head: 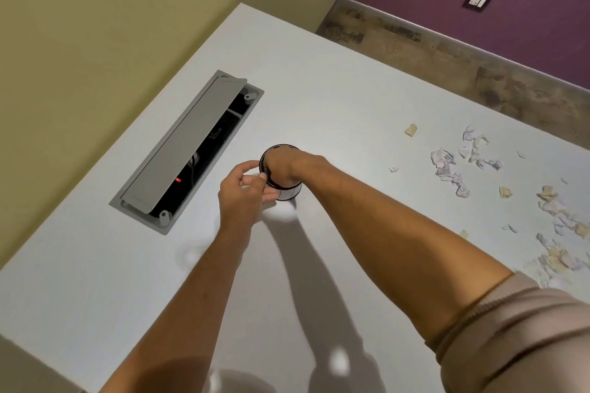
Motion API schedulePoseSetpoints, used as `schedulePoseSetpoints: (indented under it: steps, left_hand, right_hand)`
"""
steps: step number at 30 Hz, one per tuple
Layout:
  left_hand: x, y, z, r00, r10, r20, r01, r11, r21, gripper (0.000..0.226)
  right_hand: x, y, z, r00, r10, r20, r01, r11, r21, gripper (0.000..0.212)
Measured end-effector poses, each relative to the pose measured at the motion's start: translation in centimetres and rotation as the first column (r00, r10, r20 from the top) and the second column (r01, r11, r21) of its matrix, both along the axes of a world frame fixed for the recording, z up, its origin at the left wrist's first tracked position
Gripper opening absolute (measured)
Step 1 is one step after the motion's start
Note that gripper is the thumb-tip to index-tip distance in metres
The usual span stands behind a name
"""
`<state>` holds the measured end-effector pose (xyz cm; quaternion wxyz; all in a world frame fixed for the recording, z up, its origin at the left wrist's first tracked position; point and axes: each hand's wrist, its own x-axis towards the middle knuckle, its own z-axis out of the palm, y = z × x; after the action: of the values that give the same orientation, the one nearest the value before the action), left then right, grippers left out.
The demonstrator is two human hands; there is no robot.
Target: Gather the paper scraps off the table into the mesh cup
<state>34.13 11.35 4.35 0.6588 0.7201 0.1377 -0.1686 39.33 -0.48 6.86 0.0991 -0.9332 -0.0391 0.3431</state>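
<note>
The black mesh cup (289, 193) stands upright near the middle of the white table (335, 99). My right hand (282, 169) is pushed down inside the cup up to the wrist, so its fingers are hidden. My left hand (244, 191) holds the cup's left side, thumb at the rim and fingers curled round the wall. Torn paper scraps (450, 169) lie scattered on the right part of the table, and more scraps (558, 246) spread toward the right edge.
A grey cable box (186, 153) with its lid tilted open is set into the table left of the cup; a red light glows inside. The table's far edge meets a wooden floor and a purple wall with a socket (477, 1).
</note>
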Motion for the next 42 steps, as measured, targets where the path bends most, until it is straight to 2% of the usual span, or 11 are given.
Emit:
schedulePoseSetpoints:
  steps: [2, 5, 7, 10, 14, 20, 26, 28, 34, 39, 42]
  left_hand:
    - [-0.1, 0.0, 0.1, 1.0, -0.014, -0.02, 0.015, 0.999, 0.04, 0.026]
    - [-0.2, 0.0, 0.6, 0.998, -0.017, -0.058, 0.022, 0.996, 0.09, 0.021]
    - [-0.3, -0.1, 1.2, 1.0, -0.007, -0.017, 0.01, 0.988, 0.153, 0.02]
    - [-0.7, -0.3, 1.9, 0.993, -0.027, 0.119, -0.008, 0.958, 0.286, 0.021]
    - [-2.6, -1.2, 2.2, 0.965, -0.12, 0.232, 0.034, 0.938, 0.345, 0.009]
    - [-9.1, -5.0, 3.6, 0.933, -0.271, 0.235, 0.203, 0.939, 0.277, 0.011]
    - [-15.8, -7.9, 1.6, 0.835, -0.507, 0.214, 0.418, 0.837, 0.352, 0.011]
    - [-18.0, -8.8, 0.7, 0.801, -0.568, 0.189, 0.478, 0.796, 0.37, 0.01]
    - [-23.1, -10.4, -2.2, 0.68, -0.712, 0.175, 0.551, 0.653, 0.52, 0.037]
    - [-25.8, -11.6, -4.0, 0.54, -0.838, 0.082, 0.579, 0.441, 0.686, 0.074]
    - [-27.1, -12.5, -4.8, 0.497, -0.867, 0.024, 0.557, 0.341, 0.757, 0.096]
  right_hand:
    - [-0.5, -0.5, 0.5, 0.994, -0.085, 0.064, 0.079, 0.993, 0.086, 0.015]
    - [-1.7, -1.6, 0.9, 0.959, -0.232, 0.161, 0.185, 0.946, 0.266, 0.02]
    - [-2.9, -2.4, 1.3, 0.915, -0.328, 0.235, 0.228, 0.901, 0.368, 0.023]
    - [-5.6, -3.8, 2.1, 0.787, -0.536, 0.305, 0.32, 0.778, 0.54, 0.021]
    - [-10.9, -6.1, 3.0, 0.575, -0.762, 0.297, 0.419, 0.587, 0.693, 0.018]
    - [-20.9, -10.0, 2.0, 0.323, -0.919, 0.225, 0.512, 0.37, 0.775, 0.019]
    - [-31.4, -13.1, -0.1, 0.084, -0.985, 0.153, 0.592, 0.173, 0.787, 0.022]
    - [-35.1, -14.2, -0.8, 0.022, -0.987, 0.161, 0.623, 0.139, 0.769, 0.023]
    - [-46.2, -16.6, -3.9, 0.008, -0.965, 0.261, 0.772, 0.172, 0.612, 0.037]
    - [-53.0, -18.1, -6.6, 0.118, -0.952, 0.283, 0.902, 0.222, 0.37, 0.064]
    - [-55.4, -18.1, -8.4, 0.197, -0.905, 0.377, 0.937, 0.287, 0.2, 0.081]
